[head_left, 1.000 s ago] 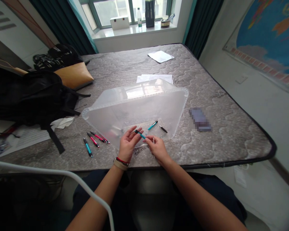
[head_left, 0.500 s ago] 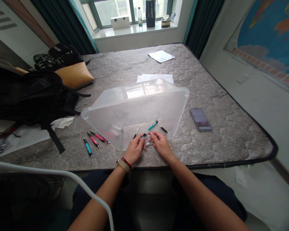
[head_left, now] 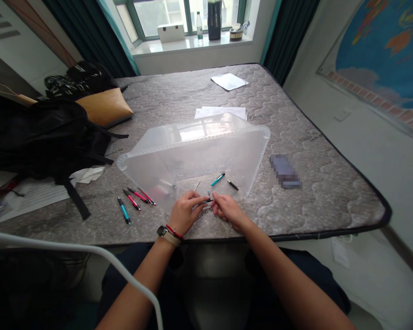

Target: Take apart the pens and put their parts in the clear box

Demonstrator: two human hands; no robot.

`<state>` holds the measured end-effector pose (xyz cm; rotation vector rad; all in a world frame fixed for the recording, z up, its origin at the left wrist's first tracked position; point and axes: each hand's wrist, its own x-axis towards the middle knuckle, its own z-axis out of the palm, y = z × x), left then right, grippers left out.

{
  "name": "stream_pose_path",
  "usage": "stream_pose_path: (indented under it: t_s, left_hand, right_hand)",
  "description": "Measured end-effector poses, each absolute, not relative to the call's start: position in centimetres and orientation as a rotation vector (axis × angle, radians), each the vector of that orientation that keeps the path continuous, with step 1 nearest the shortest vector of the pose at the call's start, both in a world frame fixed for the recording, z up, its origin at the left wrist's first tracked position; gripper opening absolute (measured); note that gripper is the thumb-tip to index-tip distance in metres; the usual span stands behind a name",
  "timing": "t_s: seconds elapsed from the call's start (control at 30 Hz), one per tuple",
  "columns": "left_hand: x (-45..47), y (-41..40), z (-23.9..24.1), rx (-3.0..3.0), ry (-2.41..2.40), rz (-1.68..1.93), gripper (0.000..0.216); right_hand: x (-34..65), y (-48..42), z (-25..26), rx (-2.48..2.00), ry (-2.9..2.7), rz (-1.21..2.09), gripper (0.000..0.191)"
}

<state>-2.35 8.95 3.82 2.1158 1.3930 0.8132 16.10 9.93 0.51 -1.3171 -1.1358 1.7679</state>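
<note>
My left hand (head_left: 186, 211) is closed in a pinch around a small black pen part (head_left: 207, 200), whose tip points right. Close to that tip, my right hand (head_left: 227, 210) is closed too, and the end of a thin pale pen refill (head_left: 230, 224) shows below it. Behind the hands a clear plastic box (head_left: 192, 160) lies tipped on its side, opening toward me. Just inside it are a teal pen barrel (head_left: 218, 179), a black pen part (head_left: 232, 184) and a thin white stick (head_left: 197, 184), partly hidden by my left hand.
Left of the box lie a teal pen (head_left: 124, 211) and several red pens (head_left: 131, 200). A phone (head_left: 285, 171), blurred out, is to the right. A black backpack (head_left: 48, 137) sits far left on the mattress (head_left: 316, 183). A white cable (head_left: 89, 247) crosses the lower left.
My left hand has shifted slightly left and turned, so the black pen part now points toward my right hand. My right hand has tilted down, with the refill's end showing beneath it.
</note>
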Motion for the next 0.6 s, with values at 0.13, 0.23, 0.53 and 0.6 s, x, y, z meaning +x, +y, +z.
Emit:
stream_pose_path:
  t_s: [0.13,0.23,0.53,0.6]
  left_hand:
    - [-2.56,8.93,3.98,2.155,1.354,0.810,0.023]
    - [-2.46,8.79,4.19,2.144,1.370,0.792,0.022]
    - [-2.55,8.88,4.20,2.151,1.315,0.766,0.024]
    - [-2.57,8.89,4.22,2.167,1.304,0.756,0.024]
  right_hand:
    - [15.77,9.56,0.92,-1.215,-1.045,1.916,0.045]
    - [15.65,9.58,1.01,-1.196,-0.986,1.911,0.041]
    - [16.01,9.70,1.02,-1.123,-0.916,2.004,0.044]
    - [16.03,9.68,0.99,-1.096,-0.963,1.994,0.048]
